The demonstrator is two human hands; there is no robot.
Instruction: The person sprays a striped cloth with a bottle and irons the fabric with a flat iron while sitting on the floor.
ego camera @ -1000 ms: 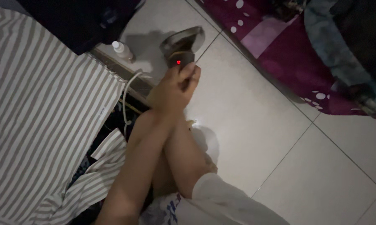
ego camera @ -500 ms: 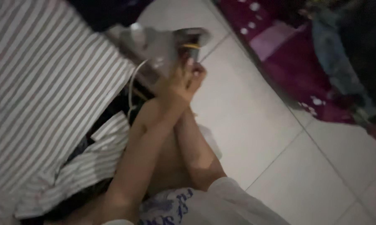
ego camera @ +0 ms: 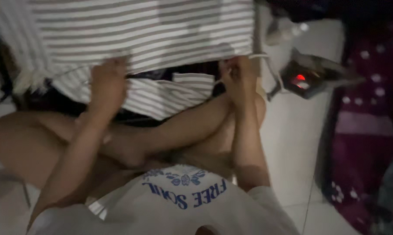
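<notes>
A pale tiled floor (ego camera: 292,143) fills the dim room, with a dotted purple blanket (ego camera: 366,130) at right, a striped cloth (ego camera: 153,30) spread ahead and gripped at its near edge by the left hand (ego camera: 107,82) and right hand (ego camera: 239,76), and an iron (ego camera: 309,74) just beside it.

A person seen from above, from their own head. They wear a white short-sleeved T-shirt (ego camera: 183,209) with dark blue printed lettering and a small blue floral motif across the chest. The sleeve at 5 o'clock ends above the elbow. Both forearms are bare, with no watch, bracelet or rings visible. The left hand (ego camera: 107,85) sits at 10 o'clock, the right hand (ego camera: 240,76) at 1 o'clock. The legs are bare, and 2 bare knees show. The picture is dim and blurred.
</notes>
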